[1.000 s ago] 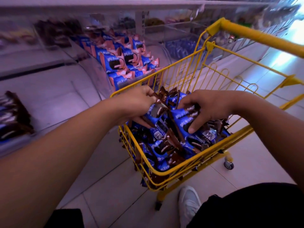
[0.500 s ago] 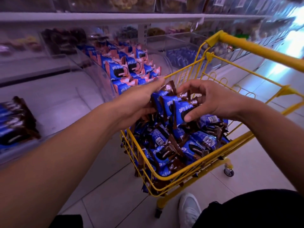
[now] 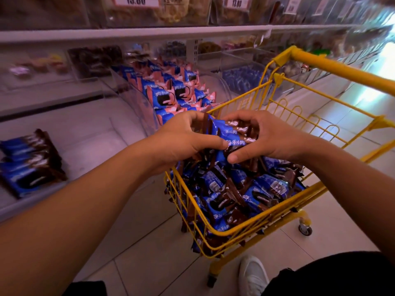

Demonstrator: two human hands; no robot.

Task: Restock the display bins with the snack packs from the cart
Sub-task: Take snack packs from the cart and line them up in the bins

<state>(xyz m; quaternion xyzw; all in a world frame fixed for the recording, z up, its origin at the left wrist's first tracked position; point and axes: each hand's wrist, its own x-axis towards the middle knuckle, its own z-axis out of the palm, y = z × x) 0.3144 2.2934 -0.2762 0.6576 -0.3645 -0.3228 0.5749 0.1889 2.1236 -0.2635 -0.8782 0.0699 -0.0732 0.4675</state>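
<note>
Together, snack packs (image 3: 232, 135) between fingers (image 3: 235, 158)

Both hands (image 3: 226, 137) together, fingers (image 3: 236, 157) curled.

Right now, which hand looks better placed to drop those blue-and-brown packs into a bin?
Probably the left hand: it grips the bundle of packs on the side nearer the bins, while the right hand holds it from the cart side.

A shop aisle. Price tags (image 3: 136, 0) hang on clear bins (image 3: 136, 99) of wrapped snacks along the shelf (image 3: 128, 34) beyond the fingers (image 3: 233, 122), and a yellow cart (image 3: 320, 99) (wire, on castors) stands on the tiled floor (image 3: 149, 253) below them.
</note>
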